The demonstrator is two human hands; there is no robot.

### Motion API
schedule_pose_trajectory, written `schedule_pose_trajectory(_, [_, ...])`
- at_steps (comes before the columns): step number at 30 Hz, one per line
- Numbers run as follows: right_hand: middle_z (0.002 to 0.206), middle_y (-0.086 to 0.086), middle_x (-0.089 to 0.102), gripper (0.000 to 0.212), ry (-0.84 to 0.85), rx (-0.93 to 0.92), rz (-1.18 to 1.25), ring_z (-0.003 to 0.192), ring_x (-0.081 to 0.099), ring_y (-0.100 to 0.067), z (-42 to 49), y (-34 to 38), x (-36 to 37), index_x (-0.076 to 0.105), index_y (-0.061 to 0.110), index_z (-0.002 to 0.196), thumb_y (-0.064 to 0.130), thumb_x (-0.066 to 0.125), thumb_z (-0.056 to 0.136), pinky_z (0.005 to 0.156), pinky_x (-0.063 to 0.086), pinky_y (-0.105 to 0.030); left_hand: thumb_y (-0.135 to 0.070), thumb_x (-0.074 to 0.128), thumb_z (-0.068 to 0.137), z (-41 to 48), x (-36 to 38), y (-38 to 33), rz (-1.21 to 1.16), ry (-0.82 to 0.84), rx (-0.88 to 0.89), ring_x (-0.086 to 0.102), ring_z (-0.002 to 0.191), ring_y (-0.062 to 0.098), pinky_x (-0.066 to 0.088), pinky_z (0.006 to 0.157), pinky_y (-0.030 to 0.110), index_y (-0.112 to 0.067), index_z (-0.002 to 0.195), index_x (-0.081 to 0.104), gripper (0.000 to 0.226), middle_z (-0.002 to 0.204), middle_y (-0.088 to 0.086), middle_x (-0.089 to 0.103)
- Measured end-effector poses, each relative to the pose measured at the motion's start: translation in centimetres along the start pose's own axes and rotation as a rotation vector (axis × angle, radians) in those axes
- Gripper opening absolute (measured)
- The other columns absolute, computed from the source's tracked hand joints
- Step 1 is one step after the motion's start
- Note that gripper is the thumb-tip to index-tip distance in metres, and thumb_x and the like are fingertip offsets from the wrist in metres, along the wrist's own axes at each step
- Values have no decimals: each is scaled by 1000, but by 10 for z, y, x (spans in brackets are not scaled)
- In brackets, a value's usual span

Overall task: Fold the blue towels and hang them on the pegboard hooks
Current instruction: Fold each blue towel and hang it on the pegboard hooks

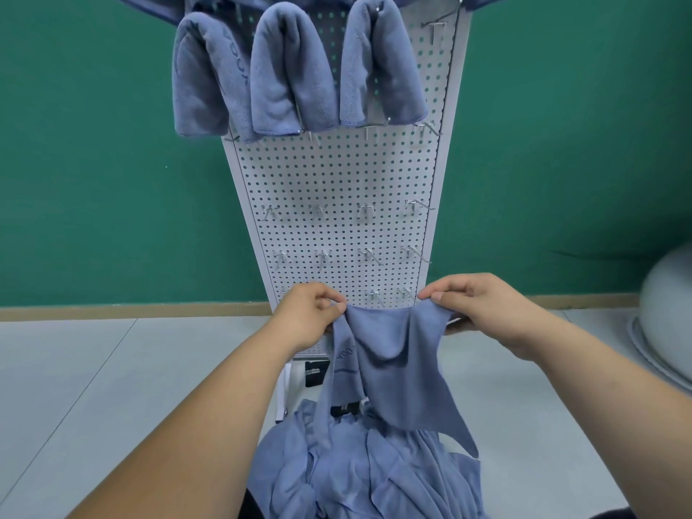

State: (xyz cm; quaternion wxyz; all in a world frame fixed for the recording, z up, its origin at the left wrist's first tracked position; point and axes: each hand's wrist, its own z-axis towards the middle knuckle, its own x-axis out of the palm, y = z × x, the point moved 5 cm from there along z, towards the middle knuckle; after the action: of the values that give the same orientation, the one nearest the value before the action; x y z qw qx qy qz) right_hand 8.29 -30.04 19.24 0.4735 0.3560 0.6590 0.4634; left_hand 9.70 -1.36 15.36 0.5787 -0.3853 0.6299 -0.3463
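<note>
Blue towel (389,354) held up before the pegboard (337,181), over the loose pile (374,477). Left hand (303,316) and right hand (486,309) pinch its top corners, fingers (440,294) curled. Risk: shallow pinch slips, limp cloth sags, fold skews.

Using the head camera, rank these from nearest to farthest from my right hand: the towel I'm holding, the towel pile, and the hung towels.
1. held towel: pinched at its top corner by the right hand, centre.
2. towel pile: below the hands, bottom centre.
3. hung towels: high on the pegboard, top.
</note>
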Motion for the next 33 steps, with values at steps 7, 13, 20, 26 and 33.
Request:
schedule_pose_trajectory(7, [110, -8, 80, 35, -51, 50, 50, 104, 77, -26, 1, -1, 2, 72, 21, 123, 11, 44, 105, 86, 61, -39, -18, 75, 98, -6, 3, -13, -247, -44, -38, 65, 60, 8, 55, 61, 17, -1, 99, 77, 17, 75, 3, 74])
schedule_pose_trajectory(13, [95, 2, 81, 19, -92, -118, -165, 91, 77, -18, 0, 5, 1, 75, 23, 108, 8, 68, 99, 78, 60, -30, -16, 77, 96, -9, 3, -19, -139, -58, 62, 75, 91, 24, 64, 87, 41, -27, 100, 80, 12, 105, 0, 73])
schedule_pose_trajectory(20, [90, 10, 70, 11, -163, -357, -320, 86, 69, -9, 2, 24, 21, 78, 29, 83, 22, 84, 89, 77, 53, -22, -6, 74, 96, -19, 15, -39, -195, 24, 159, 69, 82, 19, 59, 88, 35, -29, 112, 76, 27, 111, -5, 76])
schedule_pose_trajectory(26, [72, 3, 73, 15, -138, -317, -294, 66, 65, -17, 6, 20, 35, 72, 25, 83, 27, 87, 86, 73, 58, -40, -9, 69, 101, -31, 36, -54, -277, 137, 227, 75, 100, 22, 56, 102, 30, -22, 121, 72, 24, 103, 0, 80])
schedule_pose_trajectory(33, [67, 11, 68, 20, -126, -322, -383, 59, 55, -5, 10, 17, 40, 69, 34, 106, 24, 79, 92, 64, 43, -22, -9, 81, 91, -36, 43, -57, -283, 141, 318, 69, 87, 12, 59, 91, 27, -20, 116, 74, 29, 103, 1, 77])
